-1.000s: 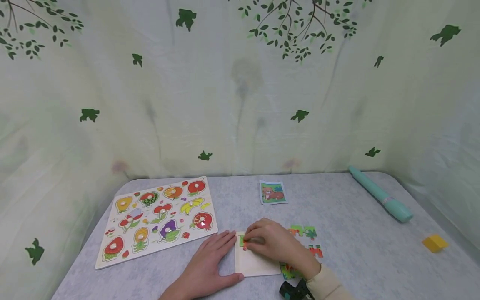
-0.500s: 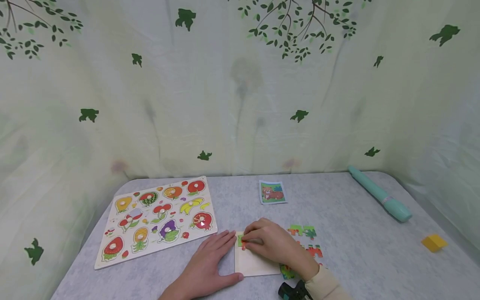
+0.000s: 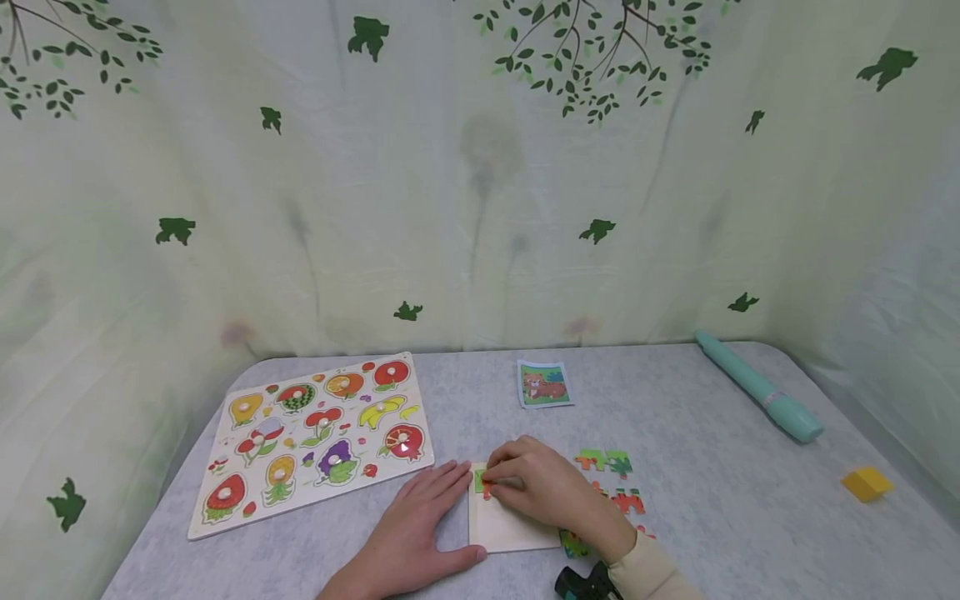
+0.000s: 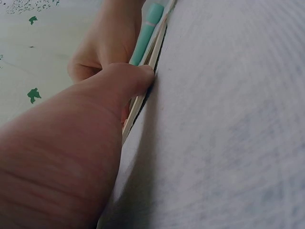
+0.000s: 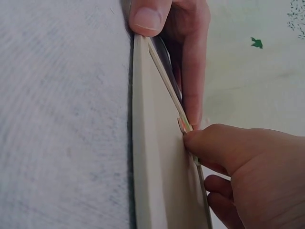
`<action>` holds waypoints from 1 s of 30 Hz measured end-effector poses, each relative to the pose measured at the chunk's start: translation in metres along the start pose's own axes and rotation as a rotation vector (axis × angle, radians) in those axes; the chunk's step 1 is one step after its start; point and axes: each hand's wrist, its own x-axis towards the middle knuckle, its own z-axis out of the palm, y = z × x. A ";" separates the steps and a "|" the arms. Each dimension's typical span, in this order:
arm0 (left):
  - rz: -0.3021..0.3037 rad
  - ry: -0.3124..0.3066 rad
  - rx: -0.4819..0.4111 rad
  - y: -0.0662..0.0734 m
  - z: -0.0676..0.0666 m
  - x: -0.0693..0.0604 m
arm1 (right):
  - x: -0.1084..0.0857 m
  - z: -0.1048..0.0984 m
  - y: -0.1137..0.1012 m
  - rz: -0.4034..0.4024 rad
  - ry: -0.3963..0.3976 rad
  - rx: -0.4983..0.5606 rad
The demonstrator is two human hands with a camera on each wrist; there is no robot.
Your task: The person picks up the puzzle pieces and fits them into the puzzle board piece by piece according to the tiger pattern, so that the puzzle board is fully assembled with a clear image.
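In the head view, my left hand (image 3: 412,525) lies with straight fingers along the left side of a pale wooden puzzle board (image 3: 517,532). Its thumb touches the near left corner; the left wrist view shows this thumb (image 4: 138,78) against the board's edge. My right hand (image 3: 536,483) reaches over the board and pinches a small green and orange jigsaw piece (image 3: 479,480) at the far left corner. Seen from the right wrist, that piece (image 5: 183,125) sits against the raised rim, with thumb and fingertips on it. The right hand hides part of the board.
Several loose jigsaw pieces (image 3: 618,463) lie right of the board, partly behind the right forearm. A bear picture card (image 3: 545,385) lies farther back. To the left is a fruit knob puzzle (image 3: 300,500); to the right, a teal stick (image 3: 765,392) and a yellow block (image 3: 867,484).
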 end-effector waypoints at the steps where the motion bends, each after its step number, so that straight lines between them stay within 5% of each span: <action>1: 0.000 -0.001 0.001 0.000 0.000 0.000 | 0.000 0.000 0.000 0.000 0.001 0.000; 30: -0.020 -0.020 -0.009 0.001 -0.002 0.001 | 0.002 -0.021 -0.015 0.062 -0.105 -0.024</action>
